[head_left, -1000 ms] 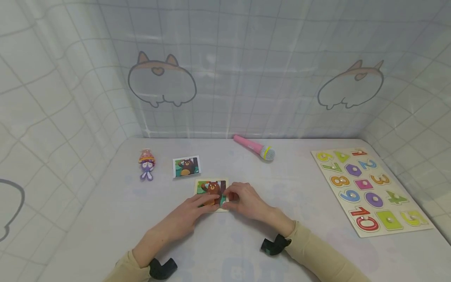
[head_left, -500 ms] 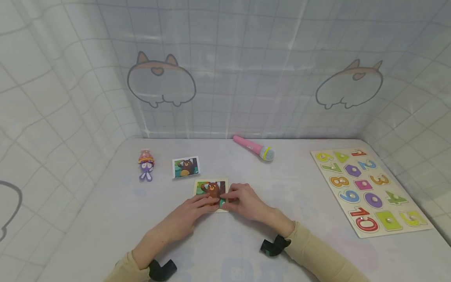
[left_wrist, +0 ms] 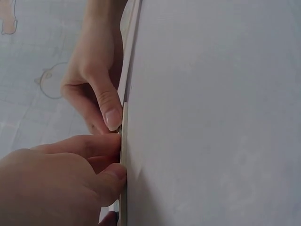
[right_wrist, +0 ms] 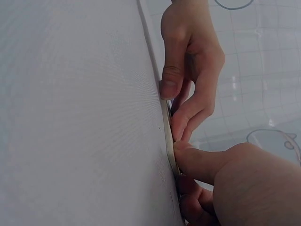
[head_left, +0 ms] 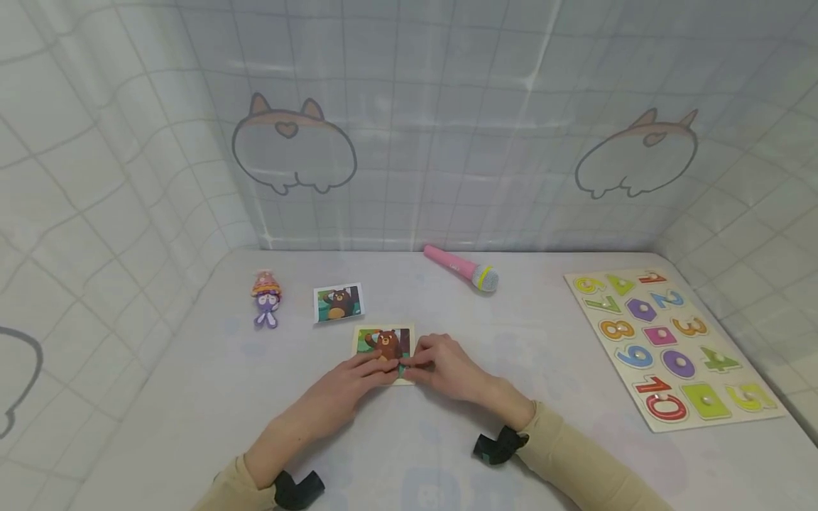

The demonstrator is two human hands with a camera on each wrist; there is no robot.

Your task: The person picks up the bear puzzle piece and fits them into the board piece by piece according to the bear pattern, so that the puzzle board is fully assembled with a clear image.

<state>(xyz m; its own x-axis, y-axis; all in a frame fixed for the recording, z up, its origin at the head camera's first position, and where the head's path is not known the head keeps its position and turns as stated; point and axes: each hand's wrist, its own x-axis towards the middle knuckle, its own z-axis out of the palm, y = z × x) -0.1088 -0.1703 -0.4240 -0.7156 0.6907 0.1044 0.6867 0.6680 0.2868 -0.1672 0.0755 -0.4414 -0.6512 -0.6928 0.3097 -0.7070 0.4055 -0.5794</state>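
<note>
A small wooden bear picture board point(head_left: 388, 339), seemingly a jigsaw puzzle, lies flat on the table in the head view. My left hand point(head_left: 341, 390) rests its fairly straight fingers across the lower left of the picture; its thumb point(left_wrist: 115, 173) touches the near edge. At the lower right of the board, my right hand point(head_left: 449, 369) has curled fingers, with thumb and index finger pinching at the puzzle. Whatever small part lies between those fingertips is mostly hidden. In both wrist views the board shows only as a thin edge point(right_wrist: 167, 127).
Behind the puzzle lies a matching bear picture card point(head_left: 339, 304). A purple doll figure point(head_left: 266, 301) in a striped hat lies left. At the back is a pink toy microphone point(head_left: 456, 266). A number and shape board point(head_left: 664, 341) lies right. Patterned curtains point(head_left: 447, 142) surround the table.
My right fingertips have shifted slightly toward the left and downward at the puzzle's right side. My left hand stays nearly where it was.
</note>
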